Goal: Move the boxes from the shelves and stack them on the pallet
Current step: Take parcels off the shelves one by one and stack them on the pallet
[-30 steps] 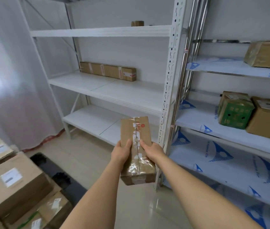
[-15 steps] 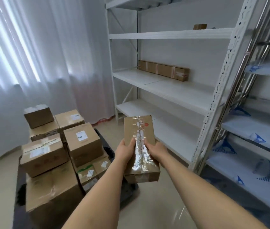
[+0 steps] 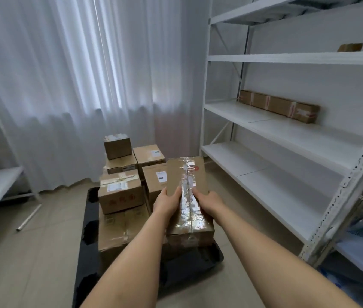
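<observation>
Above the pallet (image 3: 87,221), both hands (image 3: 167,202) grasping taped box (image 3: 186,174), red stamp unreadable

I have turned left, away from the steel rack with the green carton, which is gone from view. The pallet (image 3: 87,218) and its stacked boxes (image 3: 120,192) now sit dead ahead, and the taped box (image 3: 187,174) in my hands now hangs over the stack's near edge instead of the bare floor.
</observation>
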